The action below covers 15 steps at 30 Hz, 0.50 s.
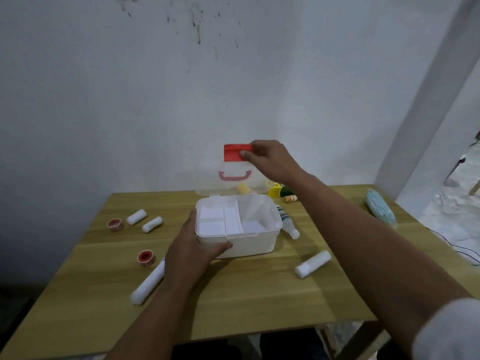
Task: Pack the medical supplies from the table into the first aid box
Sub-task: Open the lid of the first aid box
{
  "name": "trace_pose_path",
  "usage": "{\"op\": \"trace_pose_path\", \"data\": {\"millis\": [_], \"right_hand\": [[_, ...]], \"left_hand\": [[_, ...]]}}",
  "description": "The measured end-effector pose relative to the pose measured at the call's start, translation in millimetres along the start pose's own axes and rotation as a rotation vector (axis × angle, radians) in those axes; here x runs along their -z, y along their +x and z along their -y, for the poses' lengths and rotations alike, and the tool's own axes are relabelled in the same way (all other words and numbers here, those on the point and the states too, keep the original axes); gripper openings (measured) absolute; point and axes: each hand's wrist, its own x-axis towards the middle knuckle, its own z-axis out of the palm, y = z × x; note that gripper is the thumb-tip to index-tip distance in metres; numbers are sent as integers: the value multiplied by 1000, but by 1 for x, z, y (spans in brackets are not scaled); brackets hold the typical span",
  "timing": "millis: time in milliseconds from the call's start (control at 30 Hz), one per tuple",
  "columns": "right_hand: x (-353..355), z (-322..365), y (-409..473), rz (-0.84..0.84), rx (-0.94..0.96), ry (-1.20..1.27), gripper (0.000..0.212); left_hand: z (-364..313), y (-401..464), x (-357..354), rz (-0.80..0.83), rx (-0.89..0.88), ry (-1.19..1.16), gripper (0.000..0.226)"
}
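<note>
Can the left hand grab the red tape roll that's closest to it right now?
Probably not yet. The left hand is busy gripping the front left corner of the first aid box. The red tape roll lies just beside that wrist on the table with nothing covering it, so letting go would likely free the way.

**Bare room, plain home-like or makeshift setup**

Stained, scuffed white wall (pixel 181 74) behind a light wooden table (pixel 246 294); white pillar (pixel 428 113) at right, pale floor (pixel 454 203) beyond it. No shop, lab or office fittings; exact room type unclear.
</note>
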Motion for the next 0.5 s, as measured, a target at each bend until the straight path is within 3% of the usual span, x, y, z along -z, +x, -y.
{"op": "trace_pose_path", "data": {"millis": [133,233,500], "right_hand": [[-12,-10,24,-95,-194,-77,60],[-29,-24,24,-69,-327,79,84],[-50,-54,8,-22,-550,431,98]], "left_hand": [[-1,-2,4,10,-6,41,97],[-5,-4,6,11,-11,51,93],[-10,-3,7,33,-18,104,96]]}}
